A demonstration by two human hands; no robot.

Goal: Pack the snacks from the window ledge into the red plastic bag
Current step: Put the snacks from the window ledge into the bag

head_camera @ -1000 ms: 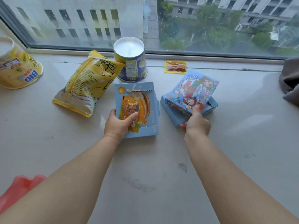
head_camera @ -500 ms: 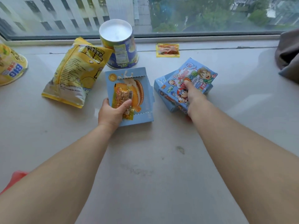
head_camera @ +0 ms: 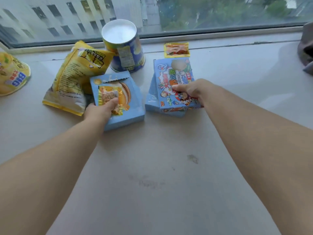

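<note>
Assorted snack packs (head_camera: 116, 99) on ledge (head_camera: 237, 82)

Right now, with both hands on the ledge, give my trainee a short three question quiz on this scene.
1. True or false: the left hand pins a small orange packet onto the pale blue box.
2. What does the right hand hold? A) yellow chip bag B) cartoon box C) blue tub
3. Fill in: the small red-and-yellow sachet lies nearest the ____.

Key: 1 true; 2 B, the cartoon box; 3 window.
</note>
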